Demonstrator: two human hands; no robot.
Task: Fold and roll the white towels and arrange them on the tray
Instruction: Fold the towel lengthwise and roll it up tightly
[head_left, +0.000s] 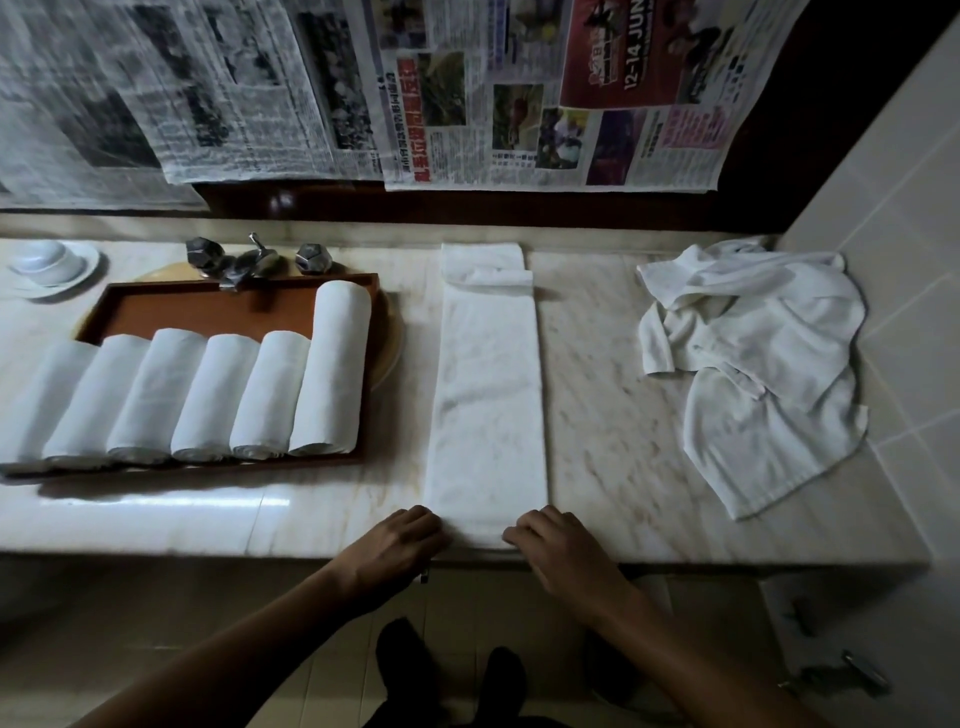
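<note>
A white towel (488, 384), folded into a long narrow strip, lies on the marble counter and runs from the front edge to the back wall. My left hand (400, 545) grips its near left corner and my right hand (558, 545) grips its near right corner, fingers curled over the end. Left of the strip a brown tray (208, 306) holds several rolled white towels (332, 369) side by side. A heap of loose white towels (753, 358) lies at the right end of the counter.
Behind the tray stand a metal tap with two faceted knobs (249, 262) and a white dish (49, 265) at the far left. Newspaper sheets (519, 93) hang on the wall. A tiled wall (893, 208) bounds the counter on the right.
</note>
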